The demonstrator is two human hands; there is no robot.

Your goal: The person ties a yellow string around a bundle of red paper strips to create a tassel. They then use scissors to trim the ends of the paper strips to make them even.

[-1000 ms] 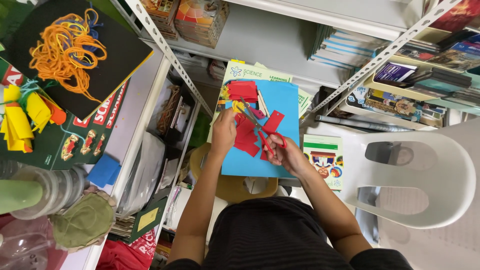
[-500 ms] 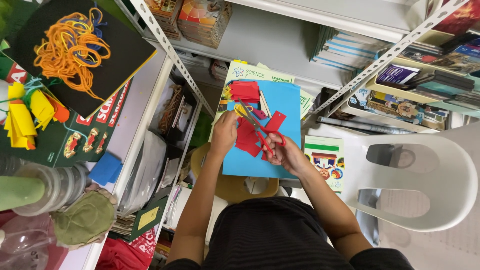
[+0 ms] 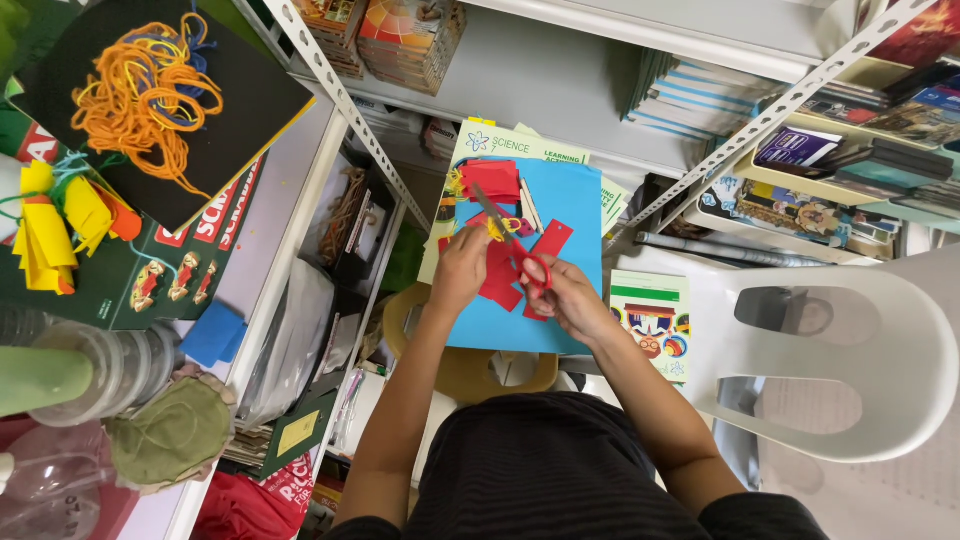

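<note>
Scissors (image 3: pixel 512 238) point up-left, apparently.

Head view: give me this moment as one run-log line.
left hand: on red paper pieces | right hand: holds red-handled scissors | base: blue paper sheet

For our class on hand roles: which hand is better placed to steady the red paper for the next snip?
The left hand, probably. It already rests on the red paper over the blue sheet, while the right hand is occupied by the red-handled scissors.
</note>
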